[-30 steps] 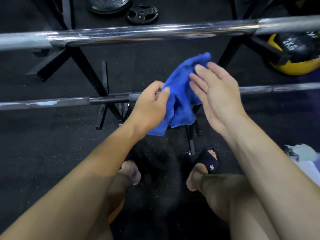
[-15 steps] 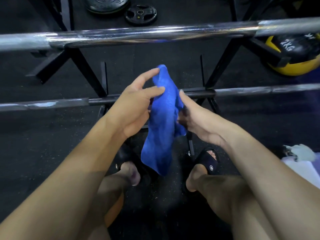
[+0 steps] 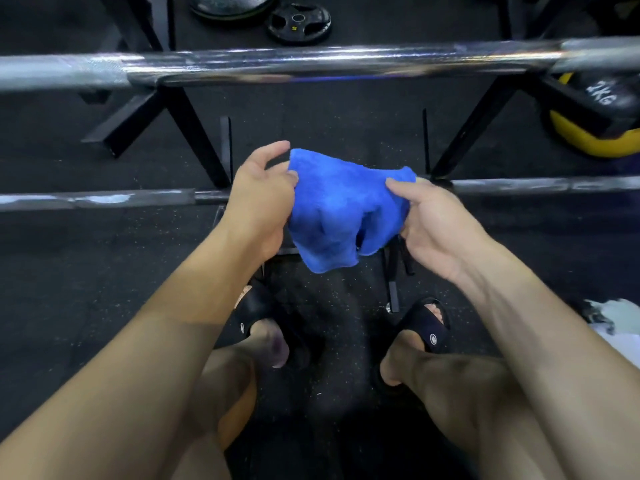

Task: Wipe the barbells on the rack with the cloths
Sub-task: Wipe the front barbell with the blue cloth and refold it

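A blue cloth [image 3: 343, 209] is stretched between both hands, just in front of the lower barbell [image 3: 104, 199]. My left hand [image 3: 259, 202] pinches the cloth's left edge and my right hand [image 3: 429, 223] pinches its right edge with thumb on top. The lower barbell runs left to right across the rack and its middle is hidden behind the cloth and hands. An upper chrome barbell [image 3: 311, 64] lies across the rack higher and farther away, apart from both hands.
Black rack legs [image 3: 187, 126] slant down to the dark rubber floor. Weight plates [image 3: 298, 24] lie on the floor behind the rack. A yellow and black medicine ball [image 3: 595, 116] sits at the right. A white cloth [image 3: 620, 320] lies at the right edge. My sandalled feet stand below.
The cloth hung long and bunched from my hands before; now both hands have pulled it wide apart sideways, spread in front of the lower barbell.
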